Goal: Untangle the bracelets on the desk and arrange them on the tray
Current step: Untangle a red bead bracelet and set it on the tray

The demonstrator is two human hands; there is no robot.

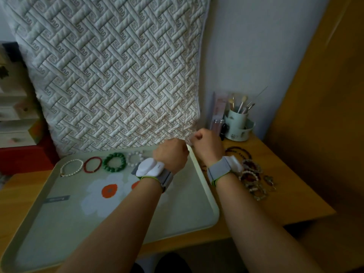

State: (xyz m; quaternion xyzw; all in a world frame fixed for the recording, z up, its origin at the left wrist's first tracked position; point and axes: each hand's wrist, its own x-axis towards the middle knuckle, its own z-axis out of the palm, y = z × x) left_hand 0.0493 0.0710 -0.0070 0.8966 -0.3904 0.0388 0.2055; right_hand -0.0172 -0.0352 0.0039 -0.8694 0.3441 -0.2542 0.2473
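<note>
I hold both fists raised at the tray's point(204, 186) one o'clock corner, left hand point(171, 154) and right hand point(206, 143) curled close, seemingly working a bracelet apart; what they pinch is unclear. Four bracelets point(114, 162) line the tray's twelve o'clock edge; the tangle point(254, 178) waits at three.

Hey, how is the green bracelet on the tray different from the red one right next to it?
The green bracelet is made of big chunky beads; the red bracelet is a thin strand of tiny beads. The green one makes a thicker, slightly larger ring than the red one. The green one lies nearer the left hand, with the red one on its far side, beside the pearl bracelet. Both lie flat as separate loops in the row along the tray's far edge.
</note>
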